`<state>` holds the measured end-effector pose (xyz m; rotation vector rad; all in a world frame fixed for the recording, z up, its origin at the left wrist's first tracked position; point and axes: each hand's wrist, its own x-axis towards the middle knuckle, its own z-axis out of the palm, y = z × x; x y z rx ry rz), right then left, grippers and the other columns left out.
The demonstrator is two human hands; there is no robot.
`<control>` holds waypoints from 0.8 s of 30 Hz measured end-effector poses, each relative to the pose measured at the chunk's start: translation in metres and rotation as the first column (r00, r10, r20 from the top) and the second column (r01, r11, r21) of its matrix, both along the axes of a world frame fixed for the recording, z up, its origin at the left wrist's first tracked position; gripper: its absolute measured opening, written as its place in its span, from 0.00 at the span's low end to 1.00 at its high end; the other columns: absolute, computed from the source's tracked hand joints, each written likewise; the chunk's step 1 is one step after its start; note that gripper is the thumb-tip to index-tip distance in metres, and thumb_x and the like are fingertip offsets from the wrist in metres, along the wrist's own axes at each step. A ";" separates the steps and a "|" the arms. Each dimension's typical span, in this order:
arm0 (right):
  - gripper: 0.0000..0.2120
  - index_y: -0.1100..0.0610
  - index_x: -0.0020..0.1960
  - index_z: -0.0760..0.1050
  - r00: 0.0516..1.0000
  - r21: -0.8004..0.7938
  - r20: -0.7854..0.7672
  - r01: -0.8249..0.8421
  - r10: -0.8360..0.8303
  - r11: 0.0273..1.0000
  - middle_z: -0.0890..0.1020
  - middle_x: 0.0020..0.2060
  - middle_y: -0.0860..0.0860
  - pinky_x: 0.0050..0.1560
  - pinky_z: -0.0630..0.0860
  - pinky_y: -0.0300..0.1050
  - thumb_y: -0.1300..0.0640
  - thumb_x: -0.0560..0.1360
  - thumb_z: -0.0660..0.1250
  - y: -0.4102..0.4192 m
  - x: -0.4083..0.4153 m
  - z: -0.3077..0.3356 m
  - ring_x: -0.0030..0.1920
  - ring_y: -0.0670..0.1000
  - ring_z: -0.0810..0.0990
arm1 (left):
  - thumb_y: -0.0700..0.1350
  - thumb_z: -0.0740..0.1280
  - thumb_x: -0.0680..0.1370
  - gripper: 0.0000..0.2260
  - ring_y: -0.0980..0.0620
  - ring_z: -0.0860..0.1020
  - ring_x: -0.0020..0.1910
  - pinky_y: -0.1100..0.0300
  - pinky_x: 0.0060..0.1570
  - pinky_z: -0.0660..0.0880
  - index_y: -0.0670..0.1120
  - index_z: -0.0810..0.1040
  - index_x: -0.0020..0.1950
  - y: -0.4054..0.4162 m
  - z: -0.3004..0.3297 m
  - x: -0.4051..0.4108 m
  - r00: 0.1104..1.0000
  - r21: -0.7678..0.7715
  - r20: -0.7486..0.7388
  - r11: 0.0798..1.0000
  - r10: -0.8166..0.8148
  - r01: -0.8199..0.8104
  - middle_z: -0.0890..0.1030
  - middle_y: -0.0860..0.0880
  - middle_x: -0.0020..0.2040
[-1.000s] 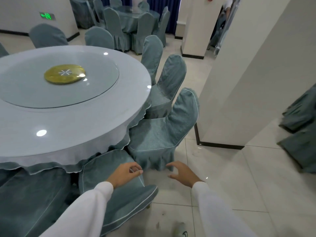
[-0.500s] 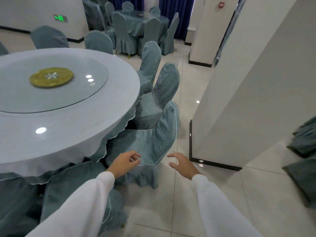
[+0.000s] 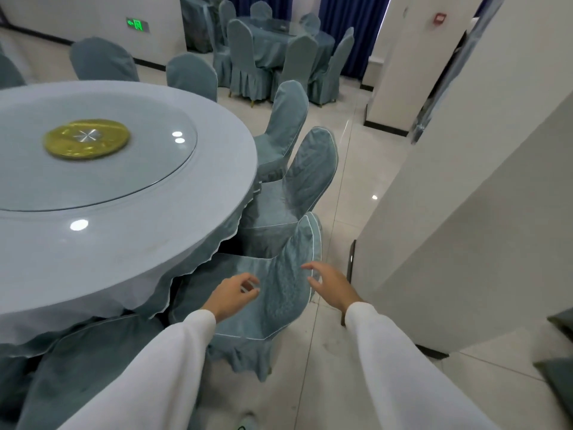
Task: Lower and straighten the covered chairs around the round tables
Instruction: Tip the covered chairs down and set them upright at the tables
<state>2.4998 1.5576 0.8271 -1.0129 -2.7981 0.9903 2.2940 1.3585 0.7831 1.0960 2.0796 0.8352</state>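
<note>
A: Entry, head view. Nearest covered chair sits at the near right edge of the round table, seat tucked partly under the scalloped tablecloth, back tipped toward the right, away from the table. It does not look square to the table edge.

B: Why both arms out?

A: Judgement: a two-handed approach to the chair back, one hand each side, so it can be turned and set level without twisting the cover.

B: Left hand?

A: Left hand hangs over the seat, fingers loosely curled, thumb near the fingertips. Nothing held. I cannot tell whether it brushes the fabric.

B: Right hand?

A: Right hand is just beside the right edge of the chair back, fingers spread and slightly bent, palm facing the chair. Holding nothing; contact with the piping cannot be confirmed.

B: Neighbours?

A: Second chair stands just beyond, farther along the table rim, its back leaning right as well. Third chair farther still, more upright. White pillar close on the right, narrow floor gap between it and the chairs; probably limits how far a chair can be swung out.
</note>
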 end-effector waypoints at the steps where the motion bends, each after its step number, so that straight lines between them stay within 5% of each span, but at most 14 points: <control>1: 0.16 0.50 0.71 0.75 1.000 0.006 0.001 -0.014 0.014 1.000 0.77 0.69 0.46 0.70 0.70 0.44 0.56 0.83 0.63 0.014 -0.008 0.003 0.67 0.48 0.75 | 0.54 0.70 0.77 0.08 0.59 0.81 0.46 0.56 0.51 0.80 0.57 0.80 0.55 0.011 -0.001 -0.004 1.000 -0.006 0.012 1.000 0.003 -0.003 0.83 0.57 0.47; 4: 0.17 0.49 0.70 0.74 0.998 0.048 0.016 -0.067 0.066 0.997 0.75 0.68 0.47 0.67 0.67 0.40 0.60 0.84 0.61 0.052 -0.031 0.010 0.67 0.49 0.74 | 0.55 0.70 0.77 0.10 0.58 0.81 0.46 0.55 0.51 0.80 0.56 0.79 0.56 0.043 -0.002 -0.015 0.999 -0.017 0.030 1.000 0.025 -0.024 0.83 0.57 0.48; 13: 0.32 0.51 0.75 0.70 0.899 0.231 0.213 -0.428 0.384 0.874 0.68 0.77 0.51 0.79 0.58 0.53 0.74 0.77 0.62 0.164 -0.088 -0.004 0.79 0.54 0.60 | 0.60 0.71 0.76 0.24 0.54 0.79 0.54 0.60 0.54 0.76 0.52 0.73 0.69 0.138 -0.001 0.013 0.983 -0.090 0.145 0.991 0.109 -0.097 0.79 0.52 0.60; 18: 0.32 0.48 0.75 0.70 0.763 0.198 0.354 -0.627 0.541 0.754 0.63 0.79 0.51 0.80 0.56 0.59 0.70 0.76 0.67 0.220 -0.103 -0.041 0.81 0.57 0.55 | 0.65 0.74 0.70 0.44 0.48 0.72 0.70 0.53 0.69 0.71 0.49 0.61 0.79 0.194 -0.014 0.053 0.971 -0.236 0.208 0.969 0.117 -0.066 0.70 0.49 0.74; 21: 0.23 0.47 0.68 0.74 0.711 0.225 0.345 -0.697 0.613 0.681 0.71 0.73 0.50 0.76 0.62 0.64 0.58 0.75 0.74 0.237 -0.116 -0.057 0.77 0.55 0.62 | 0.61 0.78 0.66 0.48 0.47 0.73 0.68 0.51 0.68 0.71 0.52 0.59 0.80 0.215 -0.024 0.071 0.972 -0.338 0.152 0.933 0.182 -0.122 0.71 0.48 0.74; 24: 0.17 0.49 0.62 0.73 0.677 0.288 0.339 -0.735 0.653 0.614 0.75 0.66 0.49 0.75 0.61 0.65 0.57 0.76 0.72 0.243 -0.121 -0.062 0.71 0.54 0.67 | 0.51 0.74 0.66 0.44 0.44 0.78 0.62 0.52 0.63 0.76 0.62 0.58 0.79 0.224 -0.036 0.078 0.958 -0.369 0.076 0.901 0.277 -0.231 0.78 0.47 0.68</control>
